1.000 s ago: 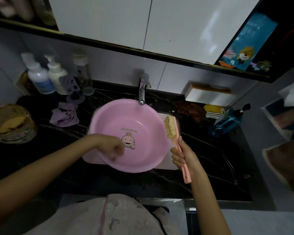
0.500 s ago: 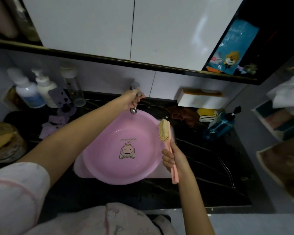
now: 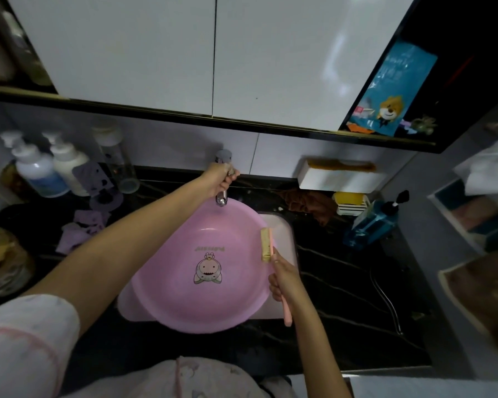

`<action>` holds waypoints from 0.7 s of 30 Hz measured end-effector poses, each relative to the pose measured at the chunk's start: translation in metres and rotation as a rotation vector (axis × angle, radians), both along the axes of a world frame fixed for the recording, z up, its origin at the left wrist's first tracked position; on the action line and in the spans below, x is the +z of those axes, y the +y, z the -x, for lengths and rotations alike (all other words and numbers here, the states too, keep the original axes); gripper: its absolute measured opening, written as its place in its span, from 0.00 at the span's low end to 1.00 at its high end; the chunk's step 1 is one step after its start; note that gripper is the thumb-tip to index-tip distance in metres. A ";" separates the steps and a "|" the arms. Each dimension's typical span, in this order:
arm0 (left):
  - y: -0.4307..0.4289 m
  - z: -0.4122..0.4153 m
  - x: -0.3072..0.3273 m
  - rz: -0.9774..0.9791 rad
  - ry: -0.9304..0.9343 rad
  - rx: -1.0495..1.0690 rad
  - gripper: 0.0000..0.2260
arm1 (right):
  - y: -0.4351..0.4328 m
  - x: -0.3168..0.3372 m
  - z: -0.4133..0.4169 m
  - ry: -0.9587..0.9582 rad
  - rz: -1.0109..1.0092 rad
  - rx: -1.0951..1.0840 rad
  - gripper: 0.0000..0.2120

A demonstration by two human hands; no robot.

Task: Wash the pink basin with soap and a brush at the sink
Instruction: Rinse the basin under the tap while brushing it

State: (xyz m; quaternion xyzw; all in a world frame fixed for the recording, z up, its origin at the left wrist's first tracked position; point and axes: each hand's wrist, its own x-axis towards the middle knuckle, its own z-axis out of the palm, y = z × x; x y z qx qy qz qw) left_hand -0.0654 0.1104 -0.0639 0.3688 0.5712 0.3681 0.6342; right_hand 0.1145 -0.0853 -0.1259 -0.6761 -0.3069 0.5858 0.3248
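The pink basin (image 3: 167, 294), with a cartoon figure on its bottom, sits in the white sink (image 3: 282, 228) under the chrome tap (image 3: 221, 200). My left hand (image 3: 219, 176) reaches across the basin and grips the tap handle. My right hand (image 3: 283, 278) holds a pink-handled brush (image 3: 266, 244) by its handle at the basin's right rim, bristles facing left. No water stream is visible.
White pump bottles (image 3: 38, 173) and a clear bottle stand at the back left of the dark counter, with a purple cloth (image 3: 81, 228) nearby. A blue pump bottle (image 3: 371, 222), a yellow soap holder (image 3: 350, 202) and a brown cloth lie at the back right. A white cabinet hangs overhead.
My left hand left the basin's front rim, reached up to the tap and now grips its handle. The brush stays by the right rim, turned slightly edge-on.
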 end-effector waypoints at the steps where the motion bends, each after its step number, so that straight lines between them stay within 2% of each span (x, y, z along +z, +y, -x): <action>1: 0.001 0.000 -0.001 0.000 -0.010 0.011 0.12 | 0.000 0.000 0.000 -0.003 -0.002 0.004 0.17; 12: 0.014 -0.004 0.012 0.023 -0.162 0.105 0.13 | -0.003 -0.003 0.004 -0.010 0.014 0.056 0.18; 21: 0.008 0.000 0.011 0.041 -0.195 0.044 0.14 | -0.003 -0.002 0.005 0.013 0.030 0.062 0.18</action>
